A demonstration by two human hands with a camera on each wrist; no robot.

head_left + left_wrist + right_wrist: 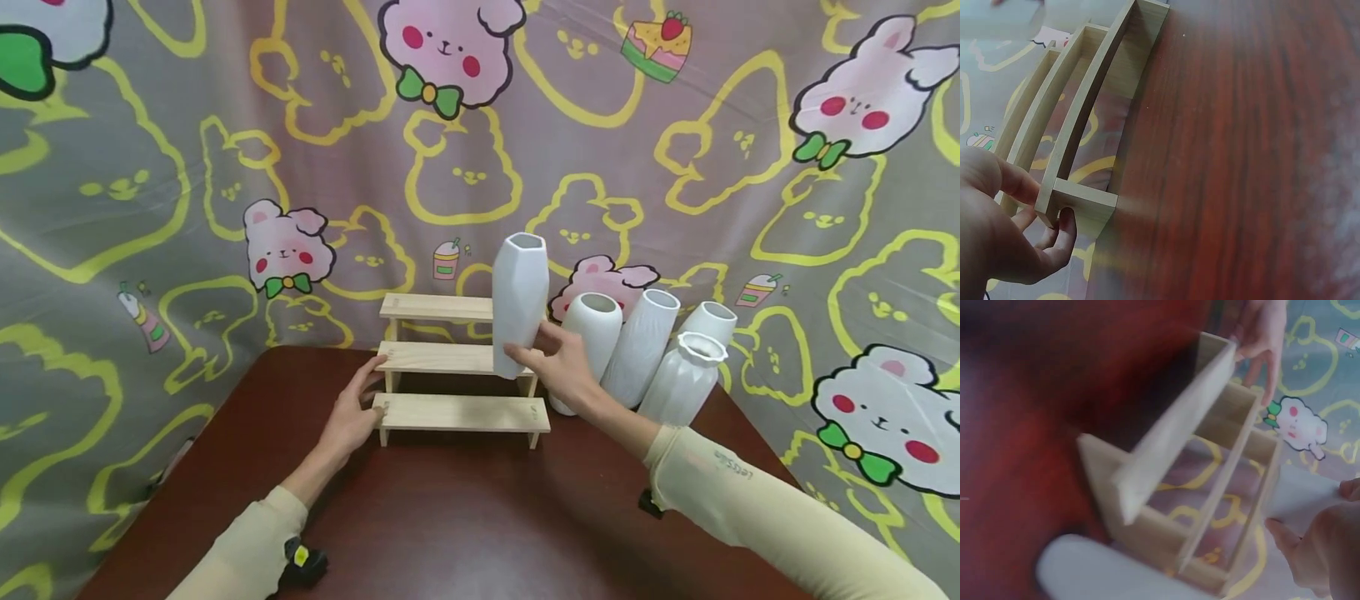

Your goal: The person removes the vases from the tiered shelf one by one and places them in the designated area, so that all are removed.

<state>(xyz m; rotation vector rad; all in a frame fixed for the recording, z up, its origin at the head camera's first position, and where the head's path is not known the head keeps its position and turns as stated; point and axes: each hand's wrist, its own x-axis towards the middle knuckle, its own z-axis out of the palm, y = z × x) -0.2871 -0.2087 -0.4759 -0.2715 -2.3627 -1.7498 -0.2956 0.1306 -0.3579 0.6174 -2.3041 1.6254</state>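
A three-tiered wooden display shelf (pixel 457 410) stands toward the back of the table. My left hand (pixel 351 421) holds its left end; in the left wrist view, thumb and curled fingers grip the corner of the lowest tier (pixel 1085 201). My right hand (pixel 564 367) pinches a white faceted vase (pixel 519 300) low on its body. That vase is upright, in front of the right part of the upper tiers; whether its base touches a tier I cannot tell. In the right wrist view, the vase (pixel 1307 497) appears partly cropped beside the shelf.
Several white vases crowd the table's right side: a rounded one (pixel 596 321), a slim one (pixel 641 350), a ruffled-rim one (pixel 686 379) and another (pixel 711 321) behind it. A patterned curtain (pixel 465 175) hangs behind the dark red-brown table (pixel 450 517).
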